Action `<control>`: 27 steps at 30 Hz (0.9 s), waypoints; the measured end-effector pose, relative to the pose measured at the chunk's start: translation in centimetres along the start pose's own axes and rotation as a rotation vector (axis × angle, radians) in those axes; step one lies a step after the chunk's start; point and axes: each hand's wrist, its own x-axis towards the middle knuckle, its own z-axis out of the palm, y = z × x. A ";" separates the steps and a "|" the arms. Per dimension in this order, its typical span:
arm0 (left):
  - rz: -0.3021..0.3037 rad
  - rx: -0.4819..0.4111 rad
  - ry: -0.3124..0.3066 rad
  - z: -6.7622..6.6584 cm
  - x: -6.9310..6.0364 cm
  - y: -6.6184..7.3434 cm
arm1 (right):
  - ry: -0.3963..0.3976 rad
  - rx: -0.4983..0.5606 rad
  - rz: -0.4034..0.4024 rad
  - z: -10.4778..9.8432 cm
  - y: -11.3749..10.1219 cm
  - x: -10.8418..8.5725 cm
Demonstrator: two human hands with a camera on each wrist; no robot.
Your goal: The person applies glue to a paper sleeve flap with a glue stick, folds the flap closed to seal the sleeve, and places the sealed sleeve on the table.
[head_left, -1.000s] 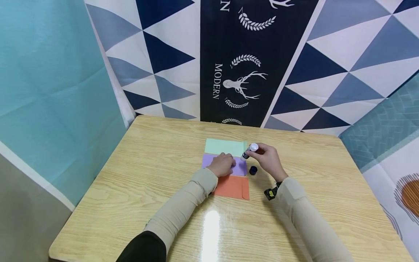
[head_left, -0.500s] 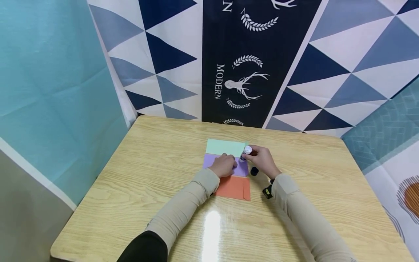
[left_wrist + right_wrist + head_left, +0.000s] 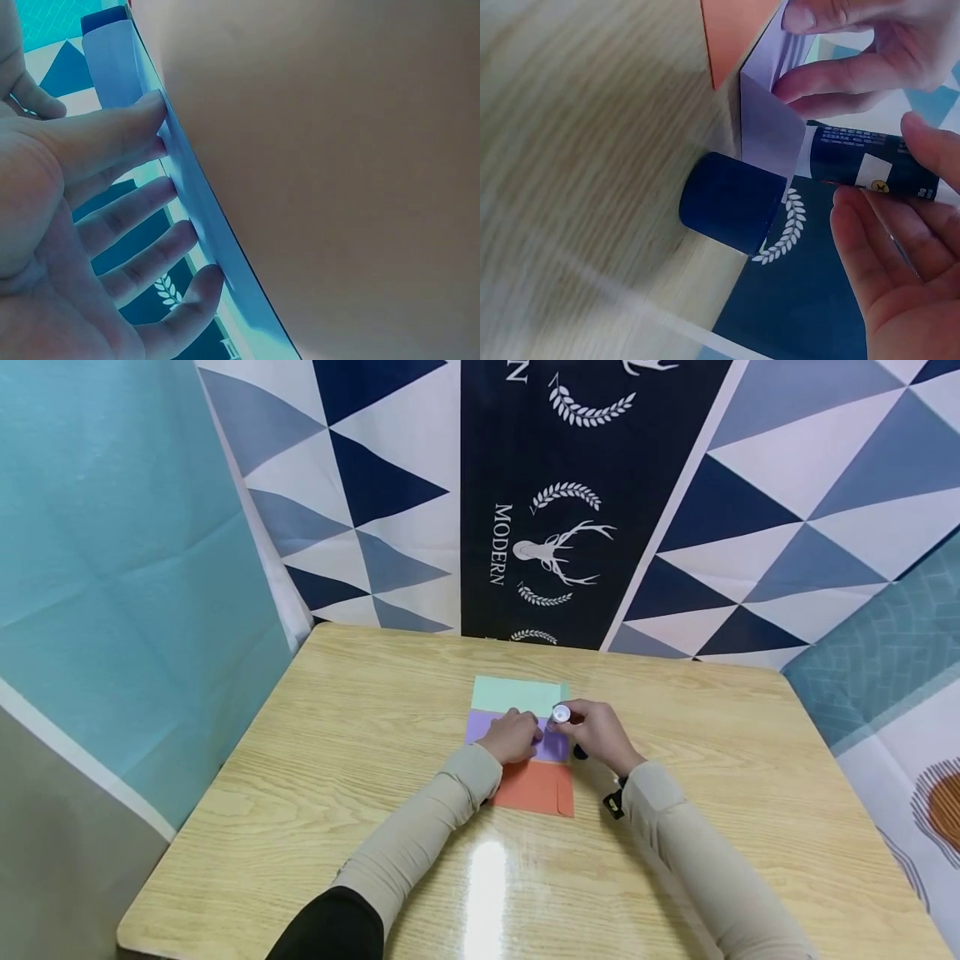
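Observation:
On the table a purple envelope [image 3: 553, 747] lies between a mint green one and an orange one. My left hand [image 3: 512, 737] rests on it; in the left wrist view its extended fingertips touch the paper. My right hand [image 3: 602, 732] grips an uncapped glue stick [image 3: 859, 161] between thumb and fingers. The glue stick's white end meets the flap [image 3: 772, 131] at the purple envelope's right end. Next to that end stands the glue stick's dark cap [image 3: 731, 202], partly hidden by my right hand in the head view.
The mint green envelope [image 3: 517, 695] lies behind the purple one, the orange envelope [image 3: 528, 789] in front. All sit on a wooden table [image 3: 360, 718]. A patterned cloth [image 3: 397, 485] hangs behind the table's far edge.
My right hand has brought the glue stick left and onto the purple envelope's right end, turning it more upright. My left hand has stayed in place.

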 end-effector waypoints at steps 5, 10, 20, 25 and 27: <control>-0.007 -0.015 0.008 -0.1 0.0 0.0 | -0.019 0.005 -0.051 -0.2 -0.5 -0.9; -0.010 -0.020 0.008 -0.1 -0.1 0.0 | -0.065 0.013 -0.072 -0.5 -0.9 -2.1; -0.016 -0.025 -0.006 -0.3 -0.4 0.0 | 0.024 0.084 -0.054 -1.0 -1.2 -2.9; -0.004 0.005 -0.001 -0.3 -0.5 -0.1 | 0.153 0.117 -0.038 -1.6 -1.3 -1.1; 0.002 0.002 -0.004 -0.2 -0.4 0.0 | 0.143 0.103 -0.020 -1.7 -1.1 -0.4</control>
